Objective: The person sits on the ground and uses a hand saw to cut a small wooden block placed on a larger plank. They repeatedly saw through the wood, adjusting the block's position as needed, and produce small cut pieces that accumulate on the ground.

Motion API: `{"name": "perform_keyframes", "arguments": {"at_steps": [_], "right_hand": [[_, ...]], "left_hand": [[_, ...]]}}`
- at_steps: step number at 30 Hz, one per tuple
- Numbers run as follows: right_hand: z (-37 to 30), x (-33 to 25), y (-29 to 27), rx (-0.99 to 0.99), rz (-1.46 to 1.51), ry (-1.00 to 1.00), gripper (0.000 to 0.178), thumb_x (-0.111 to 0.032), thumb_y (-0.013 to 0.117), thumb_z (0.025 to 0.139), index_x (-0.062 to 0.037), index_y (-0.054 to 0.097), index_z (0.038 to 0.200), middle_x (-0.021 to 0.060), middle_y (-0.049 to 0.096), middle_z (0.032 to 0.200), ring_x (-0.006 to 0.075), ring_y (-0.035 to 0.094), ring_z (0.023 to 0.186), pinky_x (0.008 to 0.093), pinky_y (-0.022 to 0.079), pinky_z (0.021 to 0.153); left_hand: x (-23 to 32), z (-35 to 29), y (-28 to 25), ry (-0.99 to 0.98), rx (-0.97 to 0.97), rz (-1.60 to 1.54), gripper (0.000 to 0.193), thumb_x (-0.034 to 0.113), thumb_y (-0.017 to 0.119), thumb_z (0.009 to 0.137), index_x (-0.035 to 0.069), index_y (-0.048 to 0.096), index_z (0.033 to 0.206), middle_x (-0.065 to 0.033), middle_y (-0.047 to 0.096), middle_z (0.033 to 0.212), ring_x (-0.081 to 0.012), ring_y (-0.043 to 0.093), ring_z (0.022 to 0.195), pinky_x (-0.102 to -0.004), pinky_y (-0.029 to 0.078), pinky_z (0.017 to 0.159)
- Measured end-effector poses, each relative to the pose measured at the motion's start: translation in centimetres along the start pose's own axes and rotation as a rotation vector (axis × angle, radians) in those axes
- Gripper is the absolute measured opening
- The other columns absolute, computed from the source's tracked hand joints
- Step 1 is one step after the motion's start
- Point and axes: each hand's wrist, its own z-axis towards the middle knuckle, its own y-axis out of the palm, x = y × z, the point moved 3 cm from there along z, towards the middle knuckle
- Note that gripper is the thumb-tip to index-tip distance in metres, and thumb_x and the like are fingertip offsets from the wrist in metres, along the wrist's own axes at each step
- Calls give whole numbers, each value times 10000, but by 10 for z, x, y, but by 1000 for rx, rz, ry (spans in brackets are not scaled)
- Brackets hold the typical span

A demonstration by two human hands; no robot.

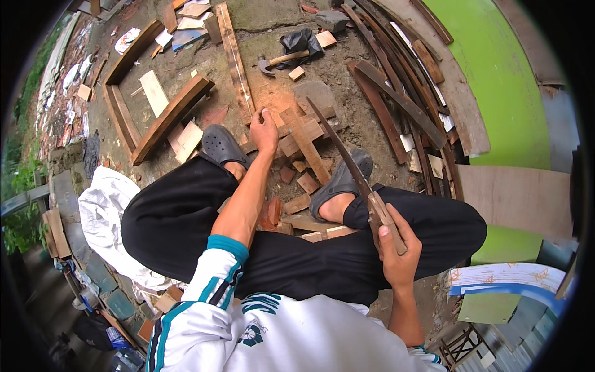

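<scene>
A handsaw (pixel 343 149) with a long dark blade and a worn wooden handle is gripped by my right hand (pixel 400 251), above my right thigh. Its blade points up and away to the left, its tip apart from any wood. At the near end of a long narrow wooden board (pixel 232 53), my left hand (pixel 264 131) is closed, with the fingers curled at the board's end and partly hidden. Orange-brown sawdust (pixel 279 96) lies beside that end. Crossed wood pieces (pixel 304 139) sit between my feet, near the left hand.
A claw hammer (pixel 285 59) lies by a black plastic bag (pixel 302 42). A joined wooden frame (pixel 170 118) is at the left, and long dark planks (pixel 403 102) are stacked at the right. A white cloth (pixel 108 214) lies beside my left knee. Wood offcuts (pixel 308 182) litter the ground.
</scene>
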Motion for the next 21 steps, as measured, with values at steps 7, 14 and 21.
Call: {"name": "perform_keyframes", "arguments": {"at_steps": [7, 14, 21], "right_hand": [[28, 26, -12, 97, 163, 108, 505, -107, 630, 977, 41, 502, 1443, 69, 672, 973, 88, 569, 740, 234, 467, 659], [28, 47, -8, -36, 41, -52, 670, -38, 574, 974, -19, 292, 1581, 68, 659, 1028, 65, 529, 715, 212, 457, 628], [34, 44, 27, -201, 42, -7, 637, -89, 614, 982, 21, 332, 1542, 160, 710, 1141, 170, 641, 925, 298, 493, 832]], "left_hand": [[-12, -58, 30, 1498, -768, 863, 677, 512, 444, 1044, 241, 211, 1619, -77, 182, 1686, -283, 182, 1548, -433, 127, 1283], [4, 31, -13, 1058, -587, 1387, 790, 691, 279, 1011, 244, 108, 1640, -76, 62, 1710, -289, 62, 1572, -471, 19, 1273], [19, 88, -58, 754, -69, 1182, 775, 649, 268, 1030, 179, 147, 1634, -137, 100, 1698, -331, 60, 1568, -488, 26, 1268]]}}
